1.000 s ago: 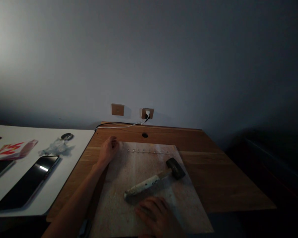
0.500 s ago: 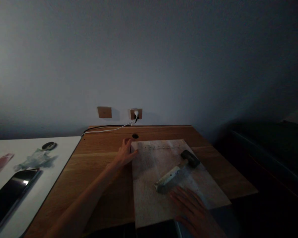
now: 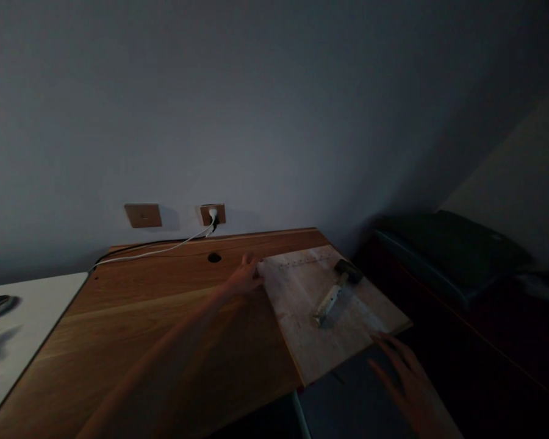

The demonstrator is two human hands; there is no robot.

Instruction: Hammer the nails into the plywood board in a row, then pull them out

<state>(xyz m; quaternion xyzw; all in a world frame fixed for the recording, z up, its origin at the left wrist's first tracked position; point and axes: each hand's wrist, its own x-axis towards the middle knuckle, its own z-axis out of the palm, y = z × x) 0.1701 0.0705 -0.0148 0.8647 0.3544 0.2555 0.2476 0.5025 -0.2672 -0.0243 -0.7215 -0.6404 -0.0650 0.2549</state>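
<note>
A thin, worn wooden board (image 3: 297,305) lies askew on the wooden table, with a row of small nails or holes along its far edge. On it rests a hammer (image 3: 332,299) with a dark head and a pale, stained handle. My left hand (image 3: 247,277) is closed at the board's far left corner, thumb and fingers against its edge. My right hand (image 3: 405,372) is at the near right edge, fingers apart, fingertips touching or just over the rim. Dim light blurs the exact contact.
The wooden table (image 3: 165,317) has a round cable hole (image 3: 214,258). A white cable (image 3: 165,251) and a black one run to a wall socket (image 3: 213,214). A white table (image 3: 32,323) adjoins on the left. A dark cushioned piece (image 3: 452,250) stands at right.
The board, with the hammer on it, has shifted right across the table and turned a little. My left hand moved along with it. My right hand slid off the board's surface to its near edge.
</note>
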